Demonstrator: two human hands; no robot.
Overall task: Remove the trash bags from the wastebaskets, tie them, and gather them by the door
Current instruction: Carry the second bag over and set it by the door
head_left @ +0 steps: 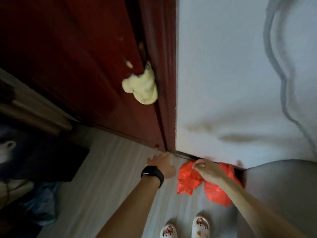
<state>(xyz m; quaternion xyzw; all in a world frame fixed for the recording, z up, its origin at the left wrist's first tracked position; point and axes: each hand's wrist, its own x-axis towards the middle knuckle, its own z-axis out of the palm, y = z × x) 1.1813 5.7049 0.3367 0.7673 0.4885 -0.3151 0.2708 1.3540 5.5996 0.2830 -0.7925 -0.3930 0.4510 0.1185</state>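
my right hand (208, 170) pinches the red bag (188, 179) by the door (85, 66). left hand (163, 164) open, empty. whether it's tied, i can't tell.

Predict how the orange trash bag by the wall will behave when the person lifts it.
The orange trash bag looks like thin crinkled plastic, so it would probably sag and flop. It lies fairly flat, so it is likely light. The right hand pinches its top, which suggests it gathers easily.
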